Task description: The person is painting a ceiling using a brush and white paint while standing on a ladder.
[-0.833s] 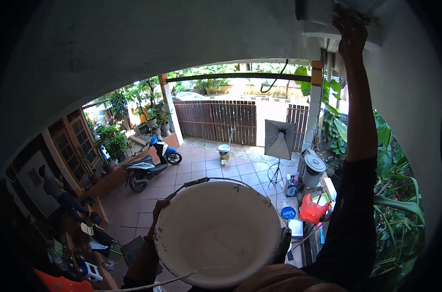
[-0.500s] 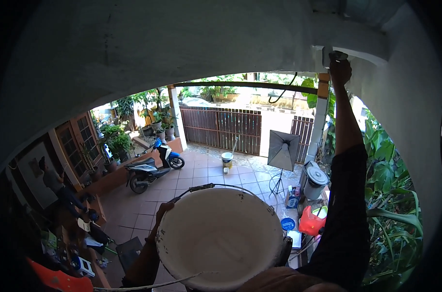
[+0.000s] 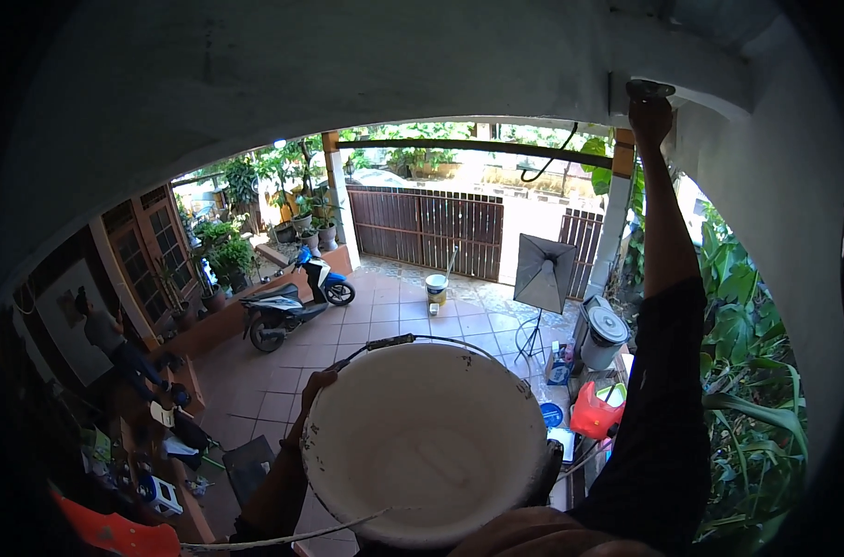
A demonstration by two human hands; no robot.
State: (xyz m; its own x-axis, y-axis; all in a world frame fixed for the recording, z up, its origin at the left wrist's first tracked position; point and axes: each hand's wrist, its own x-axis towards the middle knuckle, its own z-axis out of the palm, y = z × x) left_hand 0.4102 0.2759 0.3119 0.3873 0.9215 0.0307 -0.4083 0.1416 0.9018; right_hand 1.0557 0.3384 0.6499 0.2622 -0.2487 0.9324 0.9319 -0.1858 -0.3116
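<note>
My left hand (image 3: 319,388) is wrapped round the left rim of a large white bucket (image 3: 524,418), which is held in front of my body. The bucket has dark chips on its rim and a wire handle; its pale inside looks smeared, and I cannot tell how much is in it. My right arm reaches high to the upper right. There my right hand (image 3: 651,121) is closed on a flat, trowel-like tool (image 3: 650,90), pressed up near the underside of the beam (image 3: 719,100) by the ceiling. Shadow hides the tool's exact shape.
Below are a scooter (image 3: 297,306), a small paint bucket (image 3: 437,286), a softbox on a stand (image 3: 543,271), a lidded grey bin (image 3: 605,332) and a red container (image 3: 597,411). Another person (image 3: 106,334) stands at left. A pale cord (image 3: 292,537) crosses the bucket's front; plants (image 3: 747,371) grow at right.
The bucket and my left hand sit slightly higher in the picture, and the whole view has shifted a little. The tool in my right hand has turned flatter against the beam.
</note>
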